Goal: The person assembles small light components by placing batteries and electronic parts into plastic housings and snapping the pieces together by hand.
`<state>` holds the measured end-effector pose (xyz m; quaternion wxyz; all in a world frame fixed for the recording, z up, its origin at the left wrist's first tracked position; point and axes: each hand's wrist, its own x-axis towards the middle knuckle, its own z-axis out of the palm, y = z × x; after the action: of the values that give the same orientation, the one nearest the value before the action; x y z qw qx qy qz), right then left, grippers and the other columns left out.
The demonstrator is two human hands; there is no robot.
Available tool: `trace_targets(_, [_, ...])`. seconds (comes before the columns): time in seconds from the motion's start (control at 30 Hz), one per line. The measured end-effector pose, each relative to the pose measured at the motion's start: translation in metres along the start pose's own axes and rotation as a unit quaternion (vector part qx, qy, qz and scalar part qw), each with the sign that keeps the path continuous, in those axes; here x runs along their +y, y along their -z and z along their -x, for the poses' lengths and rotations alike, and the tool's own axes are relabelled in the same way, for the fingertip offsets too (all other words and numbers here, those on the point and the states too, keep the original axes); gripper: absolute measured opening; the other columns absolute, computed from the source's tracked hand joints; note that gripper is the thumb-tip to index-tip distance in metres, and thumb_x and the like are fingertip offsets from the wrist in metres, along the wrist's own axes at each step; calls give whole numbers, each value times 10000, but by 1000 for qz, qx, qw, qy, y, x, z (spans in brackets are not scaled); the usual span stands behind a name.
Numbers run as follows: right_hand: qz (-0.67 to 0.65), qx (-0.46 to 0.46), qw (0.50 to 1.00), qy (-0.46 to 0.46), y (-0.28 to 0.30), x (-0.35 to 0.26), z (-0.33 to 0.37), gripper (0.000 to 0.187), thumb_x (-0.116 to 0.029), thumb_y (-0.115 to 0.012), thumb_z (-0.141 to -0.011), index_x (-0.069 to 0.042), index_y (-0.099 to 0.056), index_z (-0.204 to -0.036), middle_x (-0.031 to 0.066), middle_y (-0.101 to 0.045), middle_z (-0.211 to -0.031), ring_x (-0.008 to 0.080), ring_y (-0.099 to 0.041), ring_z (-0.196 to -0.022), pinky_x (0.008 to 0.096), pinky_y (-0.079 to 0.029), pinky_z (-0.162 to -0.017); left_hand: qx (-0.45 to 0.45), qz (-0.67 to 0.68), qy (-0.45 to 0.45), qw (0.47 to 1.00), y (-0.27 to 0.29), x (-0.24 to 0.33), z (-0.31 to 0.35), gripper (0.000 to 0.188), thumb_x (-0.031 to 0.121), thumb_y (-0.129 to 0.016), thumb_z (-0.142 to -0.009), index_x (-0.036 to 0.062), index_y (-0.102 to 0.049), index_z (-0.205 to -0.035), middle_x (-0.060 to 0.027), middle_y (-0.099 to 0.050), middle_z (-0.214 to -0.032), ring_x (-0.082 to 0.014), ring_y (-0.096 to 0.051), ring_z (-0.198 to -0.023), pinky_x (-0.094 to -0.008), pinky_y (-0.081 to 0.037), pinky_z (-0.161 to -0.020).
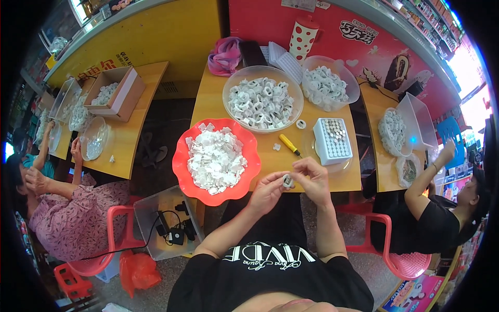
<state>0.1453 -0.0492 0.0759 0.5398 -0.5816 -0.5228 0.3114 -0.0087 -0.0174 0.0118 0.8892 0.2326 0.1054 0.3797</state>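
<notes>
Close to the table's front edge, my left hand (268, 192) pinches a small white plastic ring-shaped part (287, 180) with a dark centre. My right hand (313, 180) meets it from the other side, thumb and fingers pinched together at the part; whatever they may hold is too small to tell. Just beyond lies a yellow-handled screwdriver (289, 144). To the left, a red scalloped bowl (181, 156) is heaped with flat white plastic pieces (214, 158). Right of the hands stands a white tray (321, 151) with round pieces in rows, some silvery.
A large clear bowl (225, 101) of white ring parts and another clear bowl (355, 89) stand behind. One loose ring part (301, 124) lies on the table. A polka-dot tumbler (303, 39) is at the back. People work at side tables, left (78, 218) and right (431, 208).
</notes>
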Motion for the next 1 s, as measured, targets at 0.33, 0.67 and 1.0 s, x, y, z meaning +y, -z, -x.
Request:
trace_targets(0.33, [420, -92, 874, 225, -46, 16, -27, 341, -89, -682, -768, 43, -591, -1069, 206, -549, -1201, 371, -512, -1118, 436, -426, -950, 22, 69, 70, 995, 11, 4, 80, 266, 78, -546, -950, -40, -571, -1187, -133, -652, -1071, -215, -655, -931, -281, -519, -829])
trace_targets(0.67, [415, -146, 875, 202, -6, 5, 43, 318, -25, -621, -747, 77, -594, -1047, 211, -567, -1127, 354, -554, -955, 396, -474, -844, 29, 84, 75, 993, 22, 14, 71, 333, 88, -539, -955, -61, -539, -1253, -176, -629, -1143, -216, -664, -923, -274, -531, -839])
trace_targets(1.0, [453, -167, 829, 281, 12, 12, 55, 286, -24, -602, -658, 44, -635, -934, 146, -595, -926, 259, -578, -793, 299, -481, -718, 11, 91, 83, 992, 17, 11, 66, 310, 143, -535, -966, -49, -557, -1209, -161, -618, -1076, -223, -633, -877, -264, -511, -749])
